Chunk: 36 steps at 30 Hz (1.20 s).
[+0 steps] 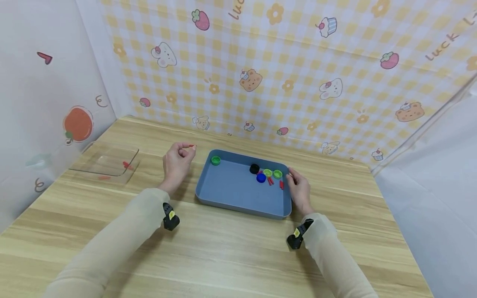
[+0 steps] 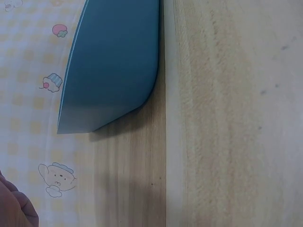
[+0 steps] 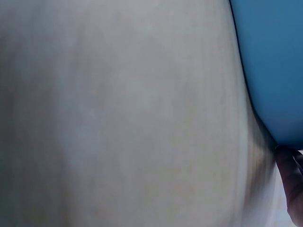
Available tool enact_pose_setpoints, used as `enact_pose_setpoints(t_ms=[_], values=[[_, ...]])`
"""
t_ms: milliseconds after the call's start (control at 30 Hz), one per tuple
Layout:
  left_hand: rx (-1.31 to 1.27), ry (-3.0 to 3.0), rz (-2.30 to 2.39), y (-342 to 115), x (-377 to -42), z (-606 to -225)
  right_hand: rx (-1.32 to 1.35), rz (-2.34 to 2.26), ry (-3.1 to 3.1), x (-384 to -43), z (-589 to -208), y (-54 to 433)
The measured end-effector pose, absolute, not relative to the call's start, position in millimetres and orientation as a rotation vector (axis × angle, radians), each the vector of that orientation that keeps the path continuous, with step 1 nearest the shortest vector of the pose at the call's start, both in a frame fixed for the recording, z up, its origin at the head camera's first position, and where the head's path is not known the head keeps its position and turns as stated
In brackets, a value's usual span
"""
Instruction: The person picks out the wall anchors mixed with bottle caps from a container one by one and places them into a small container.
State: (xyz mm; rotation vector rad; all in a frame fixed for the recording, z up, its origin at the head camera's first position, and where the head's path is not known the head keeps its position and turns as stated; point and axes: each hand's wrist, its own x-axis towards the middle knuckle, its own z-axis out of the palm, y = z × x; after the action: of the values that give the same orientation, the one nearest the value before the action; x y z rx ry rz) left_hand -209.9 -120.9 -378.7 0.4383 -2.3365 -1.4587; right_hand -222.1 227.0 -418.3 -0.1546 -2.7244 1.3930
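Observation:
Between thumb and index finger, my left hand (image 1: 176,163) pinches a small red piece (image 1: 191,145), raised left of a blue-grey tray (image 1: 231,190). My right hand (image 1: 299,192) holds the tray's right rim, thumb on the inner side. Inside the tray, a green bottle cap (image 1: 215,160) lies at the back left. Toward the right are a black cap (image 1: 254,169), a blue cap (image 1: 261,178), two yellow-green caps (image 1: 278,174) and several small red pieces (image 1: 281,185). In the left wrist view only some fingers (image 2: 19,208) show, away from the tray's outer wall (image 2: 113,61).
A clear plastic box (image 1: 102,165) stands on the wooden table (image 1: 231,248) at the left, with red pieces (image 1: 127,165) visible in it. A checked cloth (image 1: 231,62) hangs behind the table, and a white cloth (image 1: 33,103) borders the left side.

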Motion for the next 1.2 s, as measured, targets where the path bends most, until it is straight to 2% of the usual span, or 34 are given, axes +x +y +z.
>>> enact_pose_setpoints(t_ms=[1200], values=[[0.489, -2.221, -1.341, -184, -193, -354, -0.169, 1.457, -2.726, -222, -419, 230]])
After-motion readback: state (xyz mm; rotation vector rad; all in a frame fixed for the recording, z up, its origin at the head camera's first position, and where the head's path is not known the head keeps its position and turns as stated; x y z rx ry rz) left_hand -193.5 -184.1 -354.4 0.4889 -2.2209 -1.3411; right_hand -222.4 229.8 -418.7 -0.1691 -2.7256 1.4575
